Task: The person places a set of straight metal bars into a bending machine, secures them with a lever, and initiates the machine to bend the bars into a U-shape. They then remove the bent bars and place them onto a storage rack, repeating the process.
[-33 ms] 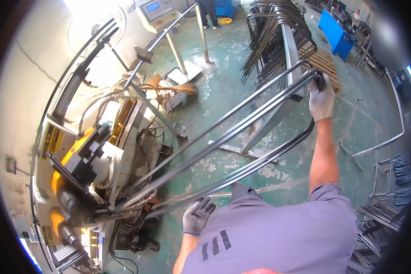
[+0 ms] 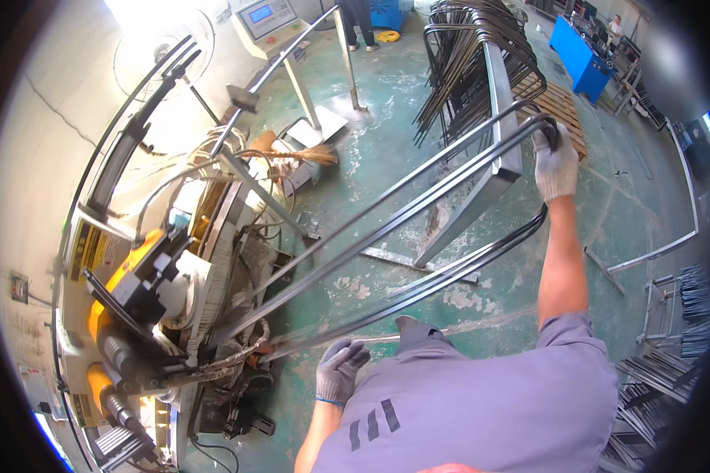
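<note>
My right hand (image 2: 556,164), in a whitish knit glove, is closed round the bent end of several long U-shaped metal rods (image 2: 430,206). The rods slant down to the left, their far ends blurred beside a bending machine (image 2: 134,284) with yellow and black parts. Low in the middle, my left hand (image 2: 341,372), gloved as well, is apart from the rods. Its fingers are stretched out, slightly bent, with nothing in them. Just left of my right hand is the end of a grey metal rack beam (image 2: 506,150), which passes close to the rods.
Many dark bent rods (image 2: 469,63) hang on the rack's far part, near a wooden pallet (image 2: 564,110). A control panel (image 2: 267,17) stands at the far left, a broom (image 2: 312,154) below it. More rods (image 2: 655,402) lie at lower right. Another person's legs (image 2: 361,24) show at the back.
The rods have shifted slightly, their far ends drawn a little to the right from the machine. My right hand keeps its hold; my left hand has barely moved.
</note>
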`<state>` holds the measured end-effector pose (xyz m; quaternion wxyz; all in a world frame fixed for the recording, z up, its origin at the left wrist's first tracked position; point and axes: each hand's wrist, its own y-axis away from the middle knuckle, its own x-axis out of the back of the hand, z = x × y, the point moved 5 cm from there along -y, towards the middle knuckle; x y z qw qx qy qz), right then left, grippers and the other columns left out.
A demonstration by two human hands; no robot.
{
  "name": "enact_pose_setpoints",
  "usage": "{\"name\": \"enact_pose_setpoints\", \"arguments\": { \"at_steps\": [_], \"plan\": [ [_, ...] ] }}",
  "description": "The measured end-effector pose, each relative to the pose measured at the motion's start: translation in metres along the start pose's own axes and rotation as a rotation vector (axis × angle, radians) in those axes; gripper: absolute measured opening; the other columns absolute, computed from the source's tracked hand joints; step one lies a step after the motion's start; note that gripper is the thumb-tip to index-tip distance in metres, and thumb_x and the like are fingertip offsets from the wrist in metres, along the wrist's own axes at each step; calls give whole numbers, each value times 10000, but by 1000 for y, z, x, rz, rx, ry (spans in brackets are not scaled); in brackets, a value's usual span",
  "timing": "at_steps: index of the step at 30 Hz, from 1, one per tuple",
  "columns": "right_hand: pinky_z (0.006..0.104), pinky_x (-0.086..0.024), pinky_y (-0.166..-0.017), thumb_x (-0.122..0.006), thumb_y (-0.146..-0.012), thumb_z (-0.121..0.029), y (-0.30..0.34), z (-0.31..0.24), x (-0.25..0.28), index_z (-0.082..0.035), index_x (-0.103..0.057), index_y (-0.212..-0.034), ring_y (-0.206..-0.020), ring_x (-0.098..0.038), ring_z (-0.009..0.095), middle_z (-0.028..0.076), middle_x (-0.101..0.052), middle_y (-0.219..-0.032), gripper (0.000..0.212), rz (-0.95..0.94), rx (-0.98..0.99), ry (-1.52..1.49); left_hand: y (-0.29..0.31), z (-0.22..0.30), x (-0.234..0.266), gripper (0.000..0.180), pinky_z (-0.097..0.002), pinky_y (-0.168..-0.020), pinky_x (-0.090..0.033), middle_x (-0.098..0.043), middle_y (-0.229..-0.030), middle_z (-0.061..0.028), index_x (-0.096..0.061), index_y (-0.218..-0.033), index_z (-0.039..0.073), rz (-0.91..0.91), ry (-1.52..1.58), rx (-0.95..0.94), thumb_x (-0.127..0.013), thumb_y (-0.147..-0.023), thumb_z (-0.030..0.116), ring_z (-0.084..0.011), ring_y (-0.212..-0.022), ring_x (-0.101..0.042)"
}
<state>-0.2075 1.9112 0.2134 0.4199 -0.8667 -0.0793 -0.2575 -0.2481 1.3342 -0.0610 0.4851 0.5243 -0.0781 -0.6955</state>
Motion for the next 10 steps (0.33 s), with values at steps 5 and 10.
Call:
{"name": "enact_pose_setpoints", "arguments": {
  "at_steps": [5,10],
  "plan": [
    [538,-554,-868,-597,-1057,-253,-58,149,-95,-155,-662,-1193,-1041,-695,471,230,-738,-1108,180,-302,34,405,-46,45,-105,309,-451,-986,-599,-737,-1166,-212,-631,-1259,-71,81,-349,-300,-638,-955,-23,-315,-1034,-736],
    [519,-571,-946,-443,-1089,-276,-137,113,-144,-186,-704,-1267,-1077,-738,376,189,-752,-1198,328,-416,154,658,-50,28,-108,287,-413,-924,-623,-751,-1127,-208,-642,-1253,-62,233,-265,-252,-641,-978,18,-299,-969,-754]
  ]
}}
